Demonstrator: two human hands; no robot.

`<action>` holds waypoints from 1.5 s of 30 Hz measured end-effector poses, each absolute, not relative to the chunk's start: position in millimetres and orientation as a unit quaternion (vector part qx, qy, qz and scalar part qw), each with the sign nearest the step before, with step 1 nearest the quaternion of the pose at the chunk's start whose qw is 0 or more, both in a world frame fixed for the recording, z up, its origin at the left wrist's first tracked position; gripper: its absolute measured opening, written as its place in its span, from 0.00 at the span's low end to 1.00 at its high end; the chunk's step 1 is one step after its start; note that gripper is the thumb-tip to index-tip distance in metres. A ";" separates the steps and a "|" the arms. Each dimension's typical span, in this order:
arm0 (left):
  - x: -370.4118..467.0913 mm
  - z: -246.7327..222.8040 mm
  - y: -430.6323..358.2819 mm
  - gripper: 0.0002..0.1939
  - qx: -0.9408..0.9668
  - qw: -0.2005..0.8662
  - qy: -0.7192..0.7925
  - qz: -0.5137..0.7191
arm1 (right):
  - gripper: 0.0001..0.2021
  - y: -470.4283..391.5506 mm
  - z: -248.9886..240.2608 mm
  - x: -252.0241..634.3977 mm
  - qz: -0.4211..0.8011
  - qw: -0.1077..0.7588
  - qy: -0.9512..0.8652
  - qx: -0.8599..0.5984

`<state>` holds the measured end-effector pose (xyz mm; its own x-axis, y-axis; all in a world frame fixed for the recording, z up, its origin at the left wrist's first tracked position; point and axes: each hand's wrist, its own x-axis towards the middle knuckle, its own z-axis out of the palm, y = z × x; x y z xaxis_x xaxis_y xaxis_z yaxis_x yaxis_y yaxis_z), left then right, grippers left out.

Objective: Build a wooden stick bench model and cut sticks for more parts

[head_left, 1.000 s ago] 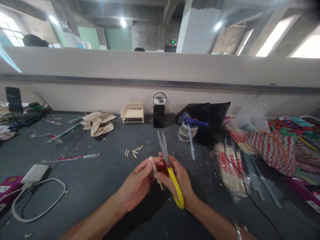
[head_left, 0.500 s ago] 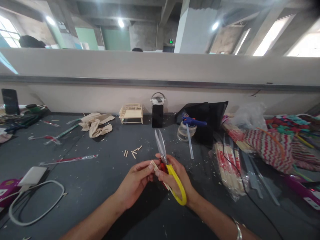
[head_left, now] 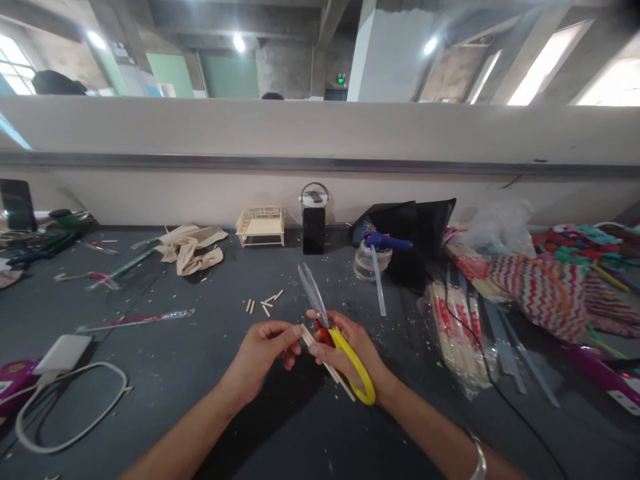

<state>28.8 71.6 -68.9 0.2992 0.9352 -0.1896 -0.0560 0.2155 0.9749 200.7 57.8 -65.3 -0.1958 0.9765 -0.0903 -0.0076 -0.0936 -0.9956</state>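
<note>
Yellow-handled scissors [head_left: 357,363] rest in my right hand [head_left: 357,343], their blades pointing up and left, slightly apart. Thumb and fingers of that same hand also grip a few thin wooden sticks [head_left: 333,373], which slant down to the right beneath the scissors. My left hand [head_left: 267,353] is closed in a pinch at the upper end of these sticks. Something red, partly hidden, shows beside the scissors' pivot. Several short cut stick pieces [head_left: 267,305] lie on the dark table ahead of my left hand.
A miniature wooden bench [head_left: 261,227] and a phone [head_left: 313,231] stand by the back partition. A blue glue gun [head_left: 387,241] rests on a glass jar [head_left: 371,263]. Bagged sticks [head_left: 457,333] and a black cable lie right; a crumpled cloth [head_left: 190,248] and white cable [head_left: 123,373] left.
The scissors' blades have tilted further left. My left hand has shifted slightly left, and more of the sticks' lower ends shows under my right hand.
</note>
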 end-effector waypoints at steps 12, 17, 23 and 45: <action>25.1 -67.7 73.5 0.22 0.446 0.724 0.392 0.350 | 0.24 58.5 -63.1 201.3 0.582 0.441 -0.512 -0.453; 24.1 -67.8 72.9 0.19 0.497 0.695 0.409 0.320 | 0.25 57.5 -59.1 201.2 0.583 0.410 -0.528 -0.462; 25.3 -64.8 72.7 0.19 0.503 0.682 0.426 0.317 | 0.24 57.3 -55.3 202.5 0.579 0.401 -0.537 -0.465; 26.9 -68.7 72.3 0.18 0.488 0.690 0.418 0.333 | 0.24 57.4 -59.5 203.2 0.576 0.410 -0.539 -0.458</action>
<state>26.9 72.3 -68.7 0.4290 0.8673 -0.2525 -0.0521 0.3028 0.9516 203.2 57.4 -59.5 -0.2444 0.9659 -0.0858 0.0220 -0.0829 -0.9963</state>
